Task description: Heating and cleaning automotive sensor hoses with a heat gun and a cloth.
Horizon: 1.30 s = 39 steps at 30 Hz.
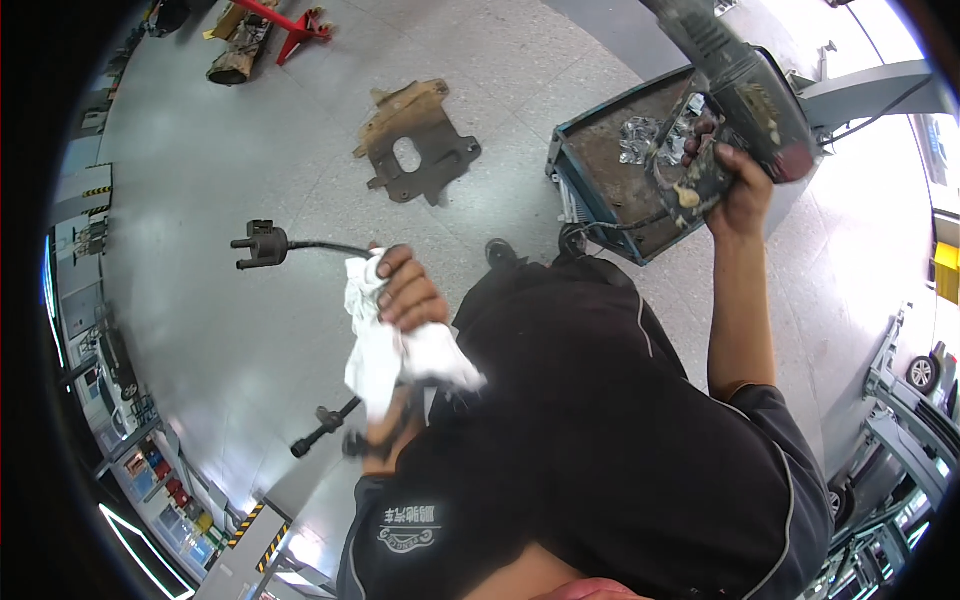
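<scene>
My left hand (412,296) is closed round a crumpled white cloth (375,345) and a thin black hose (330,247). At the hose's far end sits a black plastic valve (265,246) with two short stubs pointing left. Below the cloth juts a black pipe end with a connector (325,430); whether it belongs to the same hose is hidden. My right hand (742,190) grips the handle of a worn, dirty heat gun (755,105), its barrel pointing up and away. The gun hangs over a blue-edged tool cart, and a cord runs from its handle.
The cart (600,185) stands front right with crumpled silver foil (640,140) in its tray. A rusty, dark metal plate (420,150) with an oval hole lies on the floor ahead. Far left are a red stand (298,35) and a brown cylindrical part (238,58).
</scene>
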Tool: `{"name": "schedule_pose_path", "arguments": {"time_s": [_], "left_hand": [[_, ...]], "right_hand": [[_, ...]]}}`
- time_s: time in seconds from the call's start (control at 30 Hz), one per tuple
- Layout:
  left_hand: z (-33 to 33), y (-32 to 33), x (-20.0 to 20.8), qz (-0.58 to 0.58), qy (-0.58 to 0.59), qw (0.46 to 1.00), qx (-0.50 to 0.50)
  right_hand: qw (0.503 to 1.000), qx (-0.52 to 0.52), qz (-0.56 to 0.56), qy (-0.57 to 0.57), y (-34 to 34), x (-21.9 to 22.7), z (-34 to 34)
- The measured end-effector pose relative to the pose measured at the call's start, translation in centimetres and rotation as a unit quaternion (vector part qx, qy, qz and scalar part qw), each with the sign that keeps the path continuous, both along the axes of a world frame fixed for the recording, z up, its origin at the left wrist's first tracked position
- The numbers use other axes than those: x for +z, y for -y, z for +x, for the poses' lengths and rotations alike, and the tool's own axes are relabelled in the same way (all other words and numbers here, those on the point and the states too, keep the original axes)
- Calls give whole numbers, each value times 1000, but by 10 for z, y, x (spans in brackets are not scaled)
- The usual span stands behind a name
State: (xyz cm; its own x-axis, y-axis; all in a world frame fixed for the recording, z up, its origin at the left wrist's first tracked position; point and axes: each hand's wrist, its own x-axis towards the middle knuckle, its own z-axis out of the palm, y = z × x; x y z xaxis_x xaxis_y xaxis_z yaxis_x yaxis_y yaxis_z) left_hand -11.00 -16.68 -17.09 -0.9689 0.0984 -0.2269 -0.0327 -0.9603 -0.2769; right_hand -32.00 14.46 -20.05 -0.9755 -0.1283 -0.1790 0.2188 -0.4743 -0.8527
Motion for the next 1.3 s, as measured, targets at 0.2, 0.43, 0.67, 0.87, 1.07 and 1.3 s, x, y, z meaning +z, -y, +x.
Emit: {"name": "schedule_pose_path", "arguments": {"time_s": [0.2, 0.43, 0.67, 0.87, 1.07, 1.3], "left_hand": [[72, 84, -98, -243, 211, 940, 115], [63, 107, -79, -392, 225, 882, 132], [6, 50, -31, -722, 331, 588, 155], [-22, 56, -48, -842, 124, 524, 36], [-59, 35, -12, -810, -88, 579, -32], [-64, 61, -57, -807, -164, 566, -46]], "right_hand": [[947, -61, -92, 302, -45, -140, -4], [885, -127, -225, 389, -25, -208, 14], [875, -97, -182, 437, -6, -269, 17], [817, -55, 453, 353, -10, -237, 50], [930, 10, 331, -159, 0, -33, 40], [865, 297, 262, -306, 13, 66, 20]]}}
